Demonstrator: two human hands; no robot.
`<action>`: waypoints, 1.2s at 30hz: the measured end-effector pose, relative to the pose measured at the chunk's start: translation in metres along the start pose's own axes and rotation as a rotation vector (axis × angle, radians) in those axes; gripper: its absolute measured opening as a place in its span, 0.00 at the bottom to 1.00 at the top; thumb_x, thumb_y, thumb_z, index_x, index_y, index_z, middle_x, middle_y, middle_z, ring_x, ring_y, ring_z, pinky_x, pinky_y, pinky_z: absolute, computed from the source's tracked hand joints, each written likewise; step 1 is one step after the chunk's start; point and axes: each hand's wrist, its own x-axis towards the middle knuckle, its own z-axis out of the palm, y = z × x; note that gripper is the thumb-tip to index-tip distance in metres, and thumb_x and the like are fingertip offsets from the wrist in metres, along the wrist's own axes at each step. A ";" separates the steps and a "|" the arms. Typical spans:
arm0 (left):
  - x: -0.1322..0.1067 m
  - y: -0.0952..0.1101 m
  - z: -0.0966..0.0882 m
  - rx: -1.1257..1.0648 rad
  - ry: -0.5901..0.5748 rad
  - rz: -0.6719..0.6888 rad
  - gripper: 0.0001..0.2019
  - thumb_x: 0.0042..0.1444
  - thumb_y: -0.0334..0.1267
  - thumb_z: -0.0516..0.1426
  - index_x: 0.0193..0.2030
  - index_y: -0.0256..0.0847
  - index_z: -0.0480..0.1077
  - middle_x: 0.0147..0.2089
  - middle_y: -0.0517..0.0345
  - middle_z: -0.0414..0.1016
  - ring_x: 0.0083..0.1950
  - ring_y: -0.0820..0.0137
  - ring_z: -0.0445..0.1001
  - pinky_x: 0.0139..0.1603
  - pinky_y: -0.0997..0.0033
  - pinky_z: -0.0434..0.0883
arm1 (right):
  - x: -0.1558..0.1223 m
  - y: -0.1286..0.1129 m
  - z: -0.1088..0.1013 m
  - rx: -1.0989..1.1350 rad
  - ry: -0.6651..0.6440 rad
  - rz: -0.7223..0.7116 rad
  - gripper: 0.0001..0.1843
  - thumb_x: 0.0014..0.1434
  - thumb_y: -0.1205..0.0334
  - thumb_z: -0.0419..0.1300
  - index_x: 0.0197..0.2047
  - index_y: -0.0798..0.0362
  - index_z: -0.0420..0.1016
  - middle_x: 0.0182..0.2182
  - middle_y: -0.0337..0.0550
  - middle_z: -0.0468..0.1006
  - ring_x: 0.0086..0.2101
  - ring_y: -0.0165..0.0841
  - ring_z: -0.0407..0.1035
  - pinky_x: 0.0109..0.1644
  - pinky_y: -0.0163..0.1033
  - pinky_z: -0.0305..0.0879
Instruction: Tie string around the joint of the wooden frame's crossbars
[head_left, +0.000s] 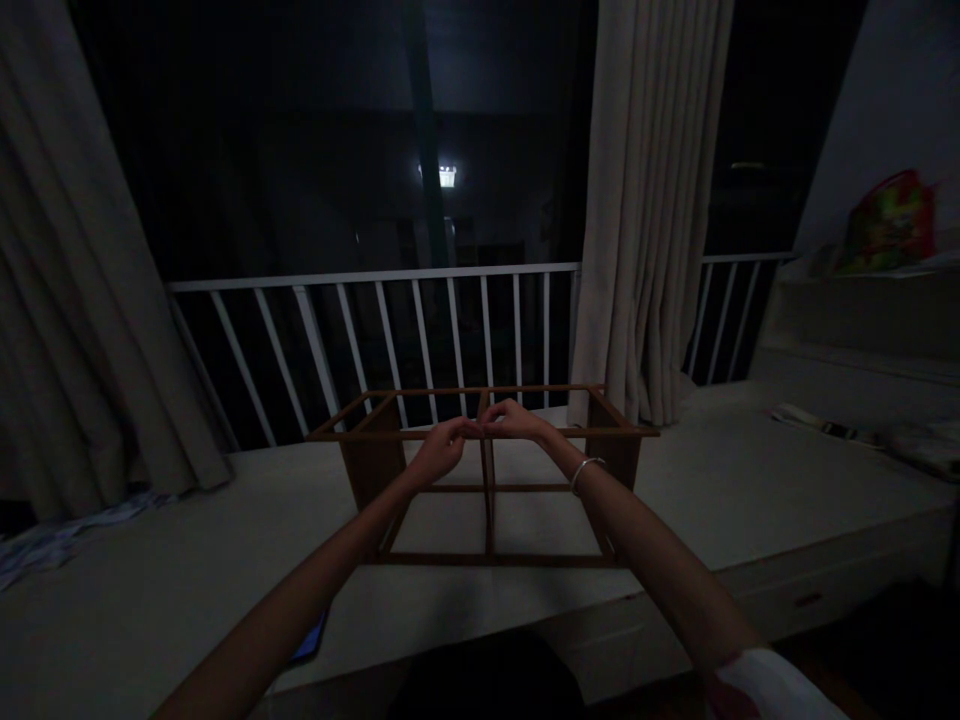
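Note:
A brown wooden frame [547, 560], like an open rack with a middle divider, stands on the pale ledge in front of me. My left hand [442, 447] is at its near top bar, just left of the divider, with fingers stretched along the bar toward the middle. From the other side my right hand [516, 419], below a silver bangle [586, 475], meets it over the divider's top, its fingers curled in a pinch. Whatever sits between the right fingertips is too small and dark to make out.
The pale ledge [705, 480] carries the frame and a phone [309, 640] near its front edge. Behind stand a white railing [375, 276] and beige curtains [652, 200]. A red and green bag [892, 222] rests on the right shelf; a strap [825, 428] lies below. Crumpled cloth [82, 530] is left.

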 end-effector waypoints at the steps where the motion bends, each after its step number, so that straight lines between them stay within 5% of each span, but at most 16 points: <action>1: 0.002 -0.002 0.000 0.022 0.004 0.001 0.18 0.42 0.22 0.42 0.38 0.35 0.65 0.35 0.56 0.68 0.37 0.75 0.66 0.41 0.71 0.63 | 0.000 0.000 0.000 -0.004 0.001 -0.001 0.14 0.38 0.58 0.56 0.26 0.61 0.71 0.23 0.41 0.71 0.25 0.26 0.63 0.28 0.29 0.58; 7: 0.011 -0.016 -0.004 0.175 0.094 -0.039 0.12 0.44 0.28 0.47 0.35 0.38 0.67 0.35 0.55 0.67 0.39 0.72 0.63 0.33 0.74 0.64 | -0.002 -0.003 -0.002 0.016 -0.011 -0.018 0.15 0.39 0.57 0.56 0.27 0.61 0.72 0.23 0.40 0.71 0.25 0.26 0.62 0.28 0.29 0.57; 20: 0.049 -0.049 -0.013 -0.170 -0.280 -0.176 0.16 0.41 0.44 0.53 0.32 0.33 0.69 0.31 0.54 0.70 0.33 0.72 0.66 0.33 0.76 0.62 | -0.003 -0.003 -0.004 -0.029 -0.012 0.026 0.16 0.38 0.56 0.57 0.28 0.61 0.71 0.24 0.40 0.71 0.27 0.27 0.62 0.29 0.30 0.56; 26: 0.047 -0.050 -0.016 -0.196 -0.320 -0.307 0.19 0.39 0.45 0.55 0.35 0.33 0.69 0.31 0.55 0.71 0.30 0.74 0.65 0.29 0.78 0.61 | -0.004 -0.006 -0.004 0.011 0.018 0.066 0.17 0.37 0.57 0.58 0.30 0.61 0.71 0.25 0.41 0.70 0.27 0.26 0.62 0.30 0.30 0.57; 36: 0.045 -0.051 -0.012 -0.229 -0.273 -0.292 0.17 0.38 0.44 0.56 0.32 0.32 0.69 0.30 0.54 0.71 0.32 0.73 0.66 0.31 0.76 0.62 | -0.003 -0.007 -0.003 0.068 -0.009 0.067 0.16 0.35 0.58 0.59 0.28 0.61 0.71 0.24 0.40 0.70 0.26 0.26 0.61 0.30 0.30 0.57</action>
